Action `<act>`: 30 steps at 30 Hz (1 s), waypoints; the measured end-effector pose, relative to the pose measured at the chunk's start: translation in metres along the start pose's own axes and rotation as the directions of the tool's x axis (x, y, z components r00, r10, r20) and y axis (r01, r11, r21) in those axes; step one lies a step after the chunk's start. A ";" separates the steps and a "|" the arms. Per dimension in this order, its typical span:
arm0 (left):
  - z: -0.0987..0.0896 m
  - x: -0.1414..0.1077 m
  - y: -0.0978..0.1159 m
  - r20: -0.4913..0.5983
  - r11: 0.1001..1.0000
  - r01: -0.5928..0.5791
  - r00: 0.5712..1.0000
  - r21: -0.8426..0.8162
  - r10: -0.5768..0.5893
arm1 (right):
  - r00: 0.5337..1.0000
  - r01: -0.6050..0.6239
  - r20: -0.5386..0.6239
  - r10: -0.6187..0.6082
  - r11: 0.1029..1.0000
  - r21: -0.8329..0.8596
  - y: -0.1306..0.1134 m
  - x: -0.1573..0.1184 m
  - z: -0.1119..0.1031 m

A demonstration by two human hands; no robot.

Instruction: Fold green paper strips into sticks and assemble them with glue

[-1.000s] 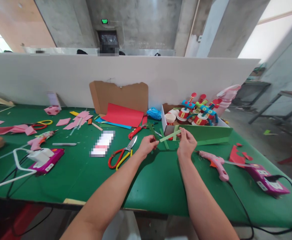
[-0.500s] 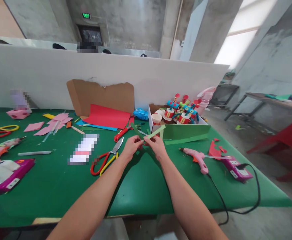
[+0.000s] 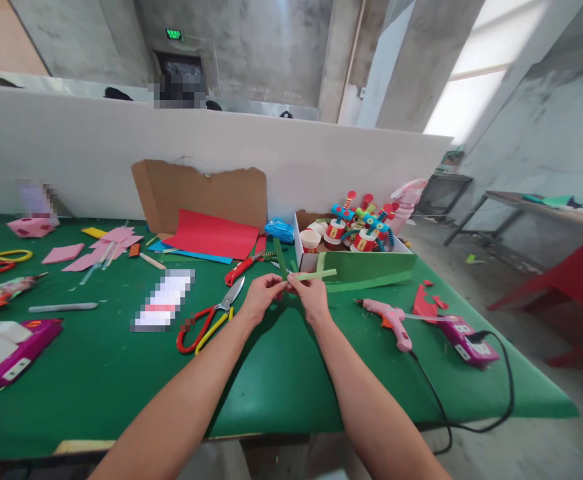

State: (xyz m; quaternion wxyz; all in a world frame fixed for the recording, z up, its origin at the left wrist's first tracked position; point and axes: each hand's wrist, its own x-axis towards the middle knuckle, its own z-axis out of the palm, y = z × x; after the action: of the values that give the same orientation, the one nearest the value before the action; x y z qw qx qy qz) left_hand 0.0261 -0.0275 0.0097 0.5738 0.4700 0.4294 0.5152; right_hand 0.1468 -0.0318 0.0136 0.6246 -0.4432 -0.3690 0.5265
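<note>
Close together above the green table, my left hand (image 3: 266,293) and my right hand (image 3: 311,292) pinch green paper strips where they meet. One dark green strip (image 3: 280,257) points up and away from my fingertips. A lighter green strip (image 3: 321,274) runs out to the right over my right hand. The exact join is hidden by my fingers. Left of my hands lie scissors (image 3: 211,323) with one red and one yellow handle, blades partly spread. A red-handled utility knife (image 3: 240,270) rests just beyond them. Another long green strip (image 3: 371,283) lies before the box.
A green-fronted box (image 3: 366,265) holds paper cups and colourful spring figures. On the right are a pink glue gun (image 3: 388,320) and a purple power strip (image 3: 471,343) with a black cable. Red paper (image 3: 216,233), pink paper pieces (image 3: 106,247) and a white partition (image 3: 211,137) stand farther back.
The green strips have turned in my fingers: the lighter one has swung down toward level, and the dark one now stands more upright. Both hands stay pinched close together.
</note>
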 end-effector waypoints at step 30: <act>-0.004 0.002 0.006 -0.068 0.996 0.029 0.997 -0.082 -0.035 | 0.922 0.180 -0.364 -0.129 0.977 0.111 -0.021 0.021 -0.030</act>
State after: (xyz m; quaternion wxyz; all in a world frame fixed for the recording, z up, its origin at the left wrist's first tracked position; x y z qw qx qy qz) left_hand 0.0209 -0.0254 0.0149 0.5855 0.4214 0.4351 0.5388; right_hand 0.1854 -0.0177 0.0227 0.7506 -0.4548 -0.2456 0.4117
